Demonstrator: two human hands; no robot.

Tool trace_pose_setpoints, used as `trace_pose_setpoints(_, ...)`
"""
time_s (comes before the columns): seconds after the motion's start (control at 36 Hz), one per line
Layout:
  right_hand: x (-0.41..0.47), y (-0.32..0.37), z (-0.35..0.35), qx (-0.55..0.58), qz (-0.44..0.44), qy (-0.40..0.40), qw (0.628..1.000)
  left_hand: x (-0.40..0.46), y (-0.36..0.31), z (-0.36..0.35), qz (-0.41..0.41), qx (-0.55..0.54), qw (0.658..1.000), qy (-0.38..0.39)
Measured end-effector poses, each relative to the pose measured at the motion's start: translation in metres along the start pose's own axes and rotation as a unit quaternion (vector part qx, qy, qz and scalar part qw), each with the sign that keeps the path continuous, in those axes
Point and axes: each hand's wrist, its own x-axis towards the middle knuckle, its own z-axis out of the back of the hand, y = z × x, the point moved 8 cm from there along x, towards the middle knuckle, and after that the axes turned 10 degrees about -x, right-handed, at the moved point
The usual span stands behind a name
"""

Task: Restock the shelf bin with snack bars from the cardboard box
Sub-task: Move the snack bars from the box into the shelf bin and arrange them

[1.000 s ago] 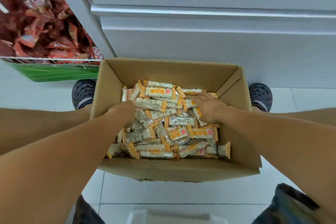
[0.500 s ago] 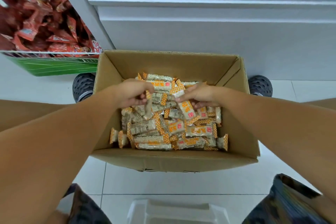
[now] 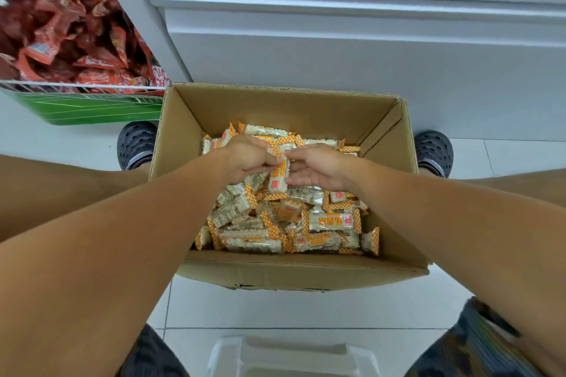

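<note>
Both hands meet above the centre of the open brown cardboard box point(image 3: 284, 272). The left hand point(image 3: 245, 156) has its grip closed round pale snack bars in clear-and-orange film wrappers point(image 3: 330, 220); at 3 o'clock from it, the right hand point(image 3: 321, 167) pinches the top of one upright bar point(image 3: 279, 176) between the two hands.

Handling, as a judgement: the bars are light and fairly stiff, the film slick and crinkly — take each across its middle, not by the crimped end.

Count: one box; bars too heaped to count, several dozen loose. At 10 o'clock, one wire-fronted bin of red packets point(image 3: 61, 40). At 12 o'clock, the white shelf unit point(image 3: 337, 40). The shelf bin to restock is hardly in view.
</note>
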Motion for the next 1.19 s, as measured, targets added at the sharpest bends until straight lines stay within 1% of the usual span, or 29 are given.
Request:
trace_pose_setpoints(0.03,-0.001,0.000,0.000,0.006,0.005,-0.005,1.000,0.002,0.000,0.003,-0.012,0.030,0.999,-0.009)
trace_pose_setpoints(0.06,-0.001,0.001,0.000,0.016,0.009,-0.011,1.000,0.004,-0.001,0.005,-0.030,0.081,0.996,-0.021)
trace_pose_setpoints(0.11,0.002,0.001,0.001,0.044,0.019,-0.022,0.999,0.007,-0.006,0.011,-0.075,0.178,0.980,-0.047)
trace_pose_setpoints(0.19,0.007,0.006,-0.003,0.074,0.043,-0.016,0.996,0.008,-0.010,0.016,-0.113,0.228,0.965,-0.065)
trace_pose_setpoints(0.31,0.010,0.018,-0.006,0.088,0.064,-0.009,0.994,0.005,-0.015,0.016,-0.133,0.228,0.962,-0.064)
trace_pose_setpoints(0.42,0.009,0.021,-0.007,0.047,0.071,0.003,0.996,0.007,-0.007,0.020,-0.075,0.156,0.984,-0.036)
trace_pose_setpoints(0.53,0.007,0.011,-0.006,-0.013,0.050,-0.007,0.999,0.010,-0.001,0.020,-0.033,0.170,0.984,-0.031)
trace_pose_setpoints(0.61,0.008,-0.002,-0.009,-0.016,0.027,0.018,0.999,0.012,0.006,0.017,-0.007,0.184,0.983,-0.025)
trace_pose_setpoints(0.72,0.009,-0.006,-0.011,-0.014,0.032,0.033,0.999,0.013,0.010,0.018,0.001,0.184,0.982,-0.035)
trace_pose_setpoints(0.75,0.010,-0.006,-0.010,-0.022,0.035,0.027,0.999,0.013,0.009,0.018,-0.001,0.182,0.983,-0.034)
trace_pose_setpoints(0.81,0.013,-0.005,-0.003,-0.078,0.043,-0.022,0.996,0.013,0.007,0.018,-0.003,0.180,0.983,-0.035)
trace_pose_setpoints(0.86,0.018,-0.003,0.005,-0.197,0.057,-0.083,0.975,0.011,0.006,0.018,0.006,0.181,0.983,-0.033)
trace_pose_setpoints(0.89,0.020,-0.002,0.006,-0.272,0.064,-0.099,0.955,0.011,0.007,0.018,0.014,0.183,0.983,-0.029)
trace_pose_setpoints(0.94,0.023,-0.005,-0.003,-0.401,0.073,-0.083,0.909,0.012,0.009,0.018,0.021,0.187,0.982,-0.024)
trace_pose_setpoints(1.0,0.024,-0.012,-0.015,-0.493,0.079,-0.055,0.865,0.008,0.011,0.017,0.029,0.190,0.981,-0.015)
trace_pose_setpoints(1.03,0.025,-0.014,-0.020,-0.524,0.085,-0.052,0.846,0.008,0.013,0.016,0.034,0.194,0.980,-0.008)
trace_pose_setpoints(1.08,0.026,-0.016,-0.029,-0.555,0.095,-0.056,0.825,0.006,0.014,0.014,0.040,0.192,0.981,0.009)
trace_pose_setpoints(1.14,0.025,-0.016,-0.035,-0.569,0.088,-0.056,0.816,0.003,0.015,0.009,0.052,0.176,0.983,0.033)
trace_pose_setpoints(1.19,0.023,-0.013,-0.033,-0.561,0.059,-0.038,0.825,-0.002,0.013,0.004,0.054,0.159,0.984,0.052)
